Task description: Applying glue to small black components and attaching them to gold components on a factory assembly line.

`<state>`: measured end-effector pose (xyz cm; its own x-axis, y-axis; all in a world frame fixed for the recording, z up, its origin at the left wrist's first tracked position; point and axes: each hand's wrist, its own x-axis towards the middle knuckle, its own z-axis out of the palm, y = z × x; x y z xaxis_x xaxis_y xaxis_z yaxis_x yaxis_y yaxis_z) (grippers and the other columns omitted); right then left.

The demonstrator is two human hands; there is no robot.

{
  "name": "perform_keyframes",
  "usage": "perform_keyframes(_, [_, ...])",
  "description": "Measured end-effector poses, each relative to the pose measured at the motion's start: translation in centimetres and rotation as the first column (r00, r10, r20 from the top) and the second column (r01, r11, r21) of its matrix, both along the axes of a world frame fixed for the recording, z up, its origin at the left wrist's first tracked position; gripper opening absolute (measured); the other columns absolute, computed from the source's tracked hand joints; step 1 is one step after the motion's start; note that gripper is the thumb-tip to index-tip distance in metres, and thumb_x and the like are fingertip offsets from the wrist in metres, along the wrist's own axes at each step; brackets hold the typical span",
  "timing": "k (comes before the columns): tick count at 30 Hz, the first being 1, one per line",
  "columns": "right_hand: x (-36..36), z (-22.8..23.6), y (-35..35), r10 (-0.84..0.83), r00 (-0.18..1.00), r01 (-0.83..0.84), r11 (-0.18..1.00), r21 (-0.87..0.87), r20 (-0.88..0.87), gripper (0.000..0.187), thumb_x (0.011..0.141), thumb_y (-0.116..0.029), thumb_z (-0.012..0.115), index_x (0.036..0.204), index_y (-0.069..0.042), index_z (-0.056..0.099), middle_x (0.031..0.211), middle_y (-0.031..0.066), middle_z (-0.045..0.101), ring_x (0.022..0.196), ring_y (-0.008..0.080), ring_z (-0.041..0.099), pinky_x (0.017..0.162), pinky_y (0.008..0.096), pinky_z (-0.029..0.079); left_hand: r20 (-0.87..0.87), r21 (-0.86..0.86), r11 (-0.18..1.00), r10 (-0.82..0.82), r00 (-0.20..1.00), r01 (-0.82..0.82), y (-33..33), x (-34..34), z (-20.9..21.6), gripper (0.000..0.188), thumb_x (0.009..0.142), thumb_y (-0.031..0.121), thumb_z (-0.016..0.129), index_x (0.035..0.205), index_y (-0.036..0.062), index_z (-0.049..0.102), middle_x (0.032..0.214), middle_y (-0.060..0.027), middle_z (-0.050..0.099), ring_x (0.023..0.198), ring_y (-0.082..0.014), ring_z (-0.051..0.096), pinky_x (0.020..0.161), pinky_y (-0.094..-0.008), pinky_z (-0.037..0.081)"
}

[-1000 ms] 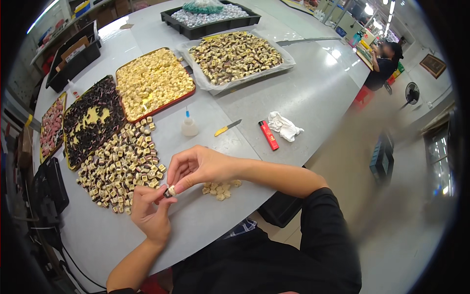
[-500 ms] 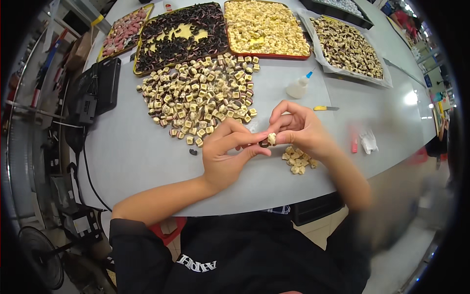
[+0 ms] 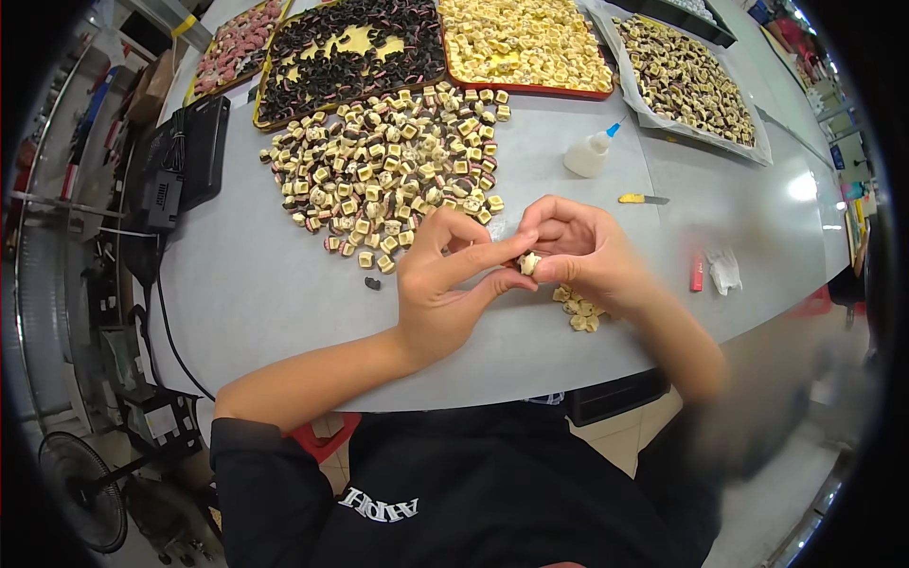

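Note:
My left hand (image 3: 447,284) and my right hand (image 3: 592,251) meet over the middle of the table. Between their thumbs and fingertips they pinch a small cream piece (image 3: 530,263) with a dark part beside it, mostly covered by the fingers. Just below my right hand lies a small heap of loose cream pieces (image 3: 581,312), partly hidden by that hand. Beyond my left hand spreads a large pile of small cream-and-dark block-like pieces (image 3: 379,175). One loose dark piece (image 3: 373,283) rests on the table left of my left hand.
Along the far side are trays of pink pieces (image 3: 237,52), dark curved pieces (image 3: 350,57), cream pieces (image 3: 525,43) and cream-and-dark pieces (image 3: 686,80). A blue-tipped squeeze bottle (image 3: 587,156), yellow-handled knife (image 3: 644,199), red object (image 3: 698,272) and black device (image 3: 201,151) lie around.
My hands stay together on the small piece and have turned it slightly, the left fingers reaching further over it. The whole view has shifted a little, moving the trays upward.

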<state>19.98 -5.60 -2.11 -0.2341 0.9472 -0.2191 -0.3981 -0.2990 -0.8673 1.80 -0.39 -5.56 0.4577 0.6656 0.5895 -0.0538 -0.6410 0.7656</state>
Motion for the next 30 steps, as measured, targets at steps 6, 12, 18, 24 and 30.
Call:
perform_keyframes(6, [0.3, -0.7, -0.2, -0.103, 0.984, 0.11, 0.993, 0.043, -0.148, 0.033, 0.082, -0.012, 0.066, 0.109, 0.003, 0.054, 0.107, 0.0141, 0.058, 0.093, 0.0182, 0.059, 0.084, 0.0294, 0.047, 0.054, -0.073, 0.997, 0.023, 0.998, -0.019, 0.1, 0.3, 0.5, 0.042, 0.071, 0.015, 0.075, 0.11, 0.0079, 0.062, 0.083, -0.0027, 0.05, 0.07, -0.012, 0.046, 0.059, -0.0231, 0.039])
perform_keyframes(12, [0.3, -0.1, -0.2, -0.128, 0.975, 0.141, 0.988, 0.064, -0.184, 0.025, 0.086, -0.013, 0.061, 0.106, 0.002, 0.056, 0.099, 0.0132, 0.059, 0.088, 0.0192, 0.06, 0.08, 0.0297, 0.048, 0.149, -0.218, 0.976, 0.006, 0.989, 0.027, 0.1, 0.4, 0.0, 0.023, 0.082, 0.014, 0.067, 0.1, 0.0042, 0.057, 0.086, -0.0045, 0.051, 0.071, -0.0115, 0.047, 0.063, -0.023, 0.04])
perform_keyframes(18, [0.7, -0.7, -0.2, -0.102, 0.993, 0.11, 0.981, 0.158, -0.057, 0.025, 0.086, -0.013, 0.061, 0.105, 0.002, 0.056, 0.097, 0.0148, 0.061, 0.085, 0.0199, 0.06, 0.077, 0.0311, 0.049, 0.161, -0.208, 0.977, -0.008, 0.987, 0.041, 0.2, 0.4, -0.2, 0.017, 0.083, 0.013, 0.066, 0.095, 0.0048, 0.057, 0.085, -0.005, 0.052, 0.069, -0.0111, 0.046, 0.062, -0.0225, 0.039])
perform_keyframes(24, [0.1, -0.2, -0.3, -0.122, 0.986, 0.082, 0.947, 0.31, 0.111, 0.021, 0.084, -0.003, 0.06, 0.104, 0.002, 0.057, 0.096, 0.0143, 0.061, 0.084, 0.0174, 0.061, 0.073, 0.0273, 0.05, 0.153, -0.174, 0.984, 0.0, 0.988, 0.027, 0.3, 0.2, -0.2, 0.012, 0.085, 0.01, 0.062, 0.094, 0.0046, 0.057, 0.086, -0.0053, 0.052, 0.068, -0.0116, 0.046, 0.061, -0.0225, 0.039])
perform_keyframes(30, [-1.6, -0.8, 0.4, -0.471, 0.703, 0.002, 0.75, 0.661, 0.533, 0.022, 0.083, 0.005, 0.055, 0.104, 0.002, 0.058, 0.091, 0.0101, 0.062, 0.075, 0.011, 0.06, 0.065, 0.0203, 0.049, 0.165, -0.043, 0.996, -0.067, 0.984, 0.075, -0.3, 0.0, 0.2, 0.007, 0.085, 0.005, 0.057, 0.092, 0.0028, 0.057, 0.084, -0.0076, 0.054, 0.068, -0.015, 0.047, 0.061, -0.0244, 0.039])
